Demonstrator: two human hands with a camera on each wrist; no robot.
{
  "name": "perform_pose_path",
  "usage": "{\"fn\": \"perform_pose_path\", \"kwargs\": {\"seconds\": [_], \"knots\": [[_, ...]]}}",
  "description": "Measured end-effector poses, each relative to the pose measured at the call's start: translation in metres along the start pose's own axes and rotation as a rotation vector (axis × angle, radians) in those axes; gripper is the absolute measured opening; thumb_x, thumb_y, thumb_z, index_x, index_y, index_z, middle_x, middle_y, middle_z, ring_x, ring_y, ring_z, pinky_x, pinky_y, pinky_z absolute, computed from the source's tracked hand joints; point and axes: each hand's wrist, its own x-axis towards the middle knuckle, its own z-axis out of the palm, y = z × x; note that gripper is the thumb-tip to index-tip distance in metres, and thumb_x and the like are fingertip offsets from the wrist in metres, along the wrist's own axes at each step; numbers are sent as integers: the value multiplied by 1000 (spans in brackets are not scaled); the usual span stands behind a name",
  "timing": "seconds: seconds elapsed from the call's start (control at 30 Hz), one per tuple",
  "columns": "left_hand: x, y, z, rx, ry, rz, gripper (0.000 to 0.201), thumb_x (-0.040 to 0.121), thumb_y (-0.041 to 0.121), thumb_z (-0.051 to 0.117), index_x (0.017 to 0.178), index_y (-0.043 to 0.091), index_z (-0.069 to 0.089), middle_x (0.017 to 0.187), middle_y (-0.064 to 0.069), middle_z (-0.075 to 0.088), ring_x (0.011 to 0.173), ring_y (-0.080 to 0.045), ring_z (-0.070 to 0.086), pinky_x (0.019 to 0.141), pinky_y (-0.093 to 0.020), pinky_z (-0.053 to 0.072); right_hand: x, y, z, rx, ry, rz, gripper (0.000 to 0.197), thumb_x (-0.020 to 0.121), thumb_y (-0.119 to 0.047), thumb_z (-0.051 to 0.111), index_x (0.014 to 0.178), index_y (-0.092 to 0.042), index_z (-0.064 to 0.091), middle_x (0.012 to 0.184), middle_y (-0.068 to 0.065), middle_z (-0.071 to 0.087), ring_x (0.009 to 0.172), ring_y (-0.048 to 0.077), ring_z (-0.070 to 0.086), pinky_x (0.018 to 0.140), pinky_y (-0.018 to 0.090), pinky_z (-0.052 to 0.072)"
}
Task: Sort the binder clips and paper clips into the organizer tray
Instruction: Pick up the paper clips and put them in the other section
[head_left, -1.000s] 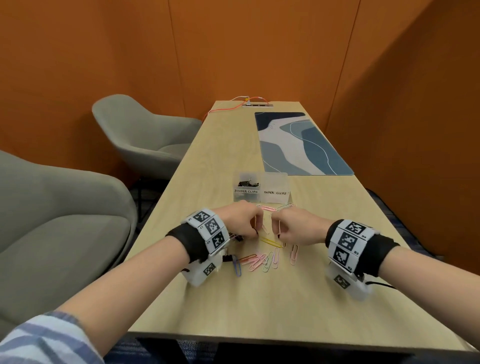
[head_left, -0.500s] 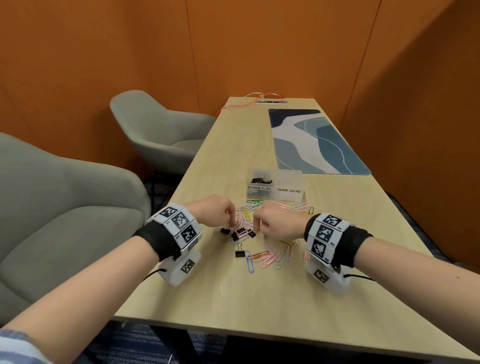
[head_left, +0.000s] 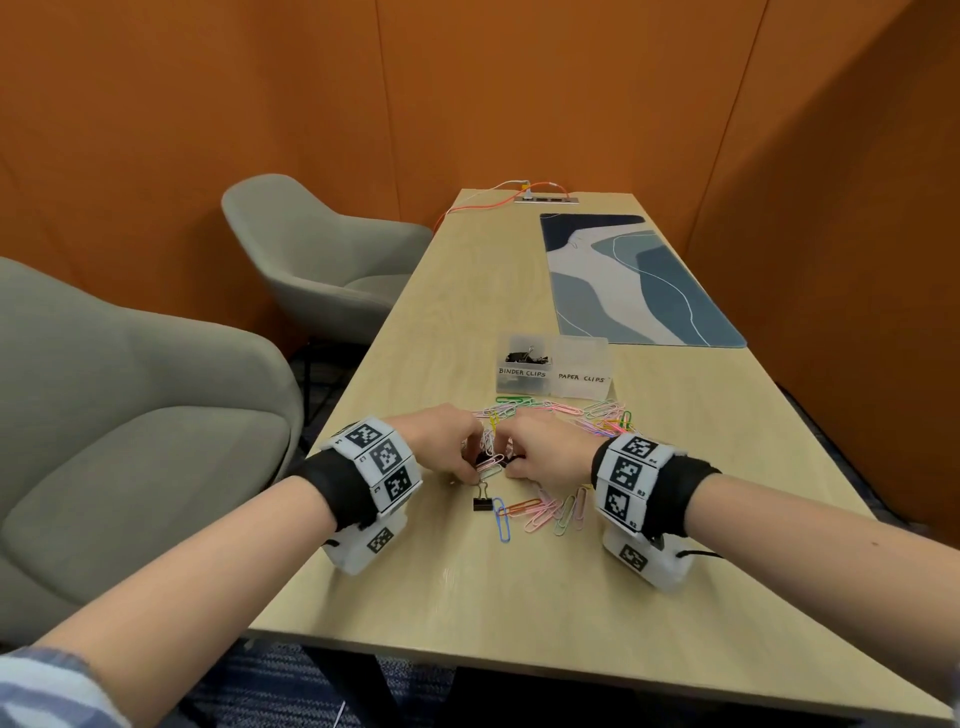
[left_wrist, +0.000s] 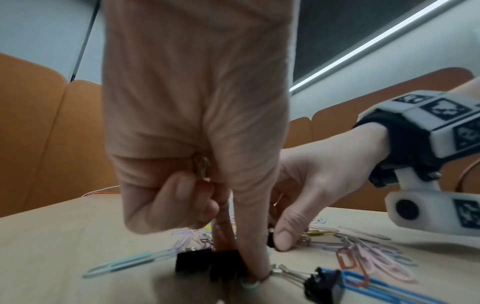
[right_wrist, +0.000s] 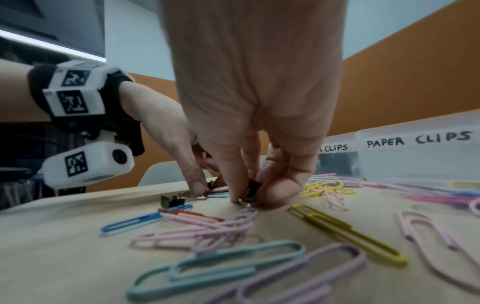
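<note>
Near table's (head_left: 467, 597) front edge, both hands met over clip scatter. Organizer tray (head_left: 553, 387) stood mid-table beyond the scatter; head view showed binder clips in its left compartment. Left hand (head_left: 441, 441): left wrist view showed thumb and finger pinching black binder clip (left_wrist: 226, 265) on tabletop, metal piece tucked in curled fingers. Right hand (head_left: 545, 457): right wrist view showed fingertips pinching small black binder clip (right_wrist: 254, 185). Loose binder clip (head_left: 483, 501) lay beside blue paper clip (head_left: 501, 519).
</note>
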Motion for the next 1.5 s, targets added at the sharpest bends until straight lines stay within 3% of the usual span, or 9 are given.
{"fn": "perform_pose_path", "kwargs": {"seconds": [0.23, 0.37, 0.53, 0.7, 0.8, 0.93, 1.13, 1.27, 1.5], "knots": [[3, -7, -3, -64, 3, 0, 28, 83, 37, 67, 95, 12, 62, 79, 1, 52, 78, -19, 49, 62, -26, 35, 4, 0, -1, -17, -61, 6, 10, 87, -12, 57, 93, -15, 51, 101, 6, 36, 89, 24, 44, 75, 28, 32], [3, -10, -22, -187, 40, -13, 25, 88, 40, 62, 89, 15, 55, 74, 5, 50, 65, -12, 46, 53, -18, 34, -1, 9, -9, 45, -47, 12, 16, 84, -12, 62, 99, -10, 61, 98, 9, 56, 86, 15, 46, 73, 25, 38], [33, -9, -53, -463, 134, -93, 32, 90, 44, 56, 89, 12, 51, 77, -1, 52, 63, -15, 46, 57, -24, 42, -6, 33, -22, 556, -97, 137, 8, 85, 0, 61, 88, -8, 59, 75, 2, 60, 50, 2, 61, 52, 13, 52], [80, 0, -72, -574, 277, -233, 28, 93, 36, 52, 95, 9, 59, 57, -1, 45, 50, -16, 42, 56, -26, 38, -10, 61, -45, 962, -27, 248, 5, 88, 1, 56, 88, -3, 59, 78, 9, 61, 65, 12, 61, 56, 14, 54], [102, 9, -74, -563, 320, -297, 42, 92, 28, 51, 114, -6, 61, 72, -14, 63, 61, -24, 55, 58, -28, 43, -3, 76, -63, 1165, 21, 283, 4, 90, -1, 55, 88, -1, 58, 83, 12, 62, 73, 18, 60, 64, 21, 56], [124, 11, -69, -544, 353, -327, 32, 92, 18, 54, 111, -6, 63, 110, -21, 69, 104, -34, 67, 89, -39, 56, 18, 82, -80, 1334, 144, 339, 6, 89, 2, 51, 94, 3, 55, 82, 15, 58, 71, 22, 58, 70, 28, 53], [125, 1, -76, -843, 345, -235, 25, 94, 6, 46, 110, -1, 63, 97, -13, 63, 83, -24, 63, 61, -24, 56, 59, 83, -83, 1193, 237, 391, 11, 89, 1, 49, 97, 4, 56, 87, 18, 58, 68, 22, 59, 61, 26, 56], [102, -8, -80, -1020, 383, -174, 24, 95, 5, 34, 103, 7, 57, 85, -8, 59, 73, -18, 56, 64, -22, 47, 82, 72, -79, 1026, 367, 424, 18, 89, 2, 48, 74, -5, 55, 74, 13, 58, 60, 19, 57, 51, 21, 55], [42, -46, -63, -609, 364, -182, 10, 91, 13, 52, 90, 13, 62, 79, -1, 62, 68, -14, 59, 60, -23, 51, 76, 57, -74, 540, 396, 391, 26, 84, -1, 47, 101, -10, 65, 110, 12, 64, 104, 27, 61, 95, 38, 51]]}}
